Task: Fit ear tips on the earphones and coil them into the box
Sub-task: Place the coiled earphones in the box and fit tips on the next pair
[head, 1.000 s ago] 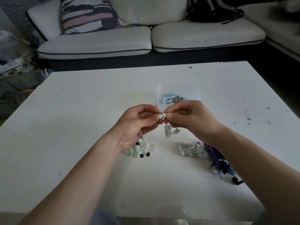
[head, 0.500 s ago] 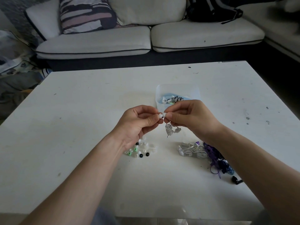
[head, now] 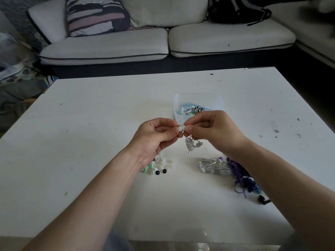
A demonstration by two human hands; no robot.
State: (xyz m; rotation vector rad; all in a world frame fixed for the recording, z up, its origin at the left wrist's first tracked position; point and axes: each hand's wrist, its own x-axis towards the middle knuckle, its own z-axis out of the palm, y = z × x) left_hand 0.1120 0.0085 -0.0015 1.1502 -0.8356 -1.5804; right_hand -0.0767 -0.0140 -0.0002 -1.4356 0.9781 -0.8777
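Note:
Above the middle of the white table (head: 90, 142), my left hand (head: 154, 138) pinches a white ear tip (head: 179, 128) against the earbud that my right hand (head: 212, 129) pinches. The white earphones' wound cable bundle (head: 190, 144) dangles below my right fingers, its plug pointing down. A clear plastic box (head: 181, 100) stands just behind my hands with striped and blue earphones inside. Loose ear tips (head: 157, 167), white, green and black, lie under my left wrist.
More earphones lie on the table at the right: a white tangle (head: 213, 165), a purple and blue tangle (head: 241, 174) and a black earbud (head: 262, 200). A white sofa (head: 108, 48) with a striped cushion (head: 96, 15) and a black bag (head: 239, 9) stands beyond the table.
Both hands stay together at the ear tip with only slight finger shifts. The hanging cable bundle has swung a little.

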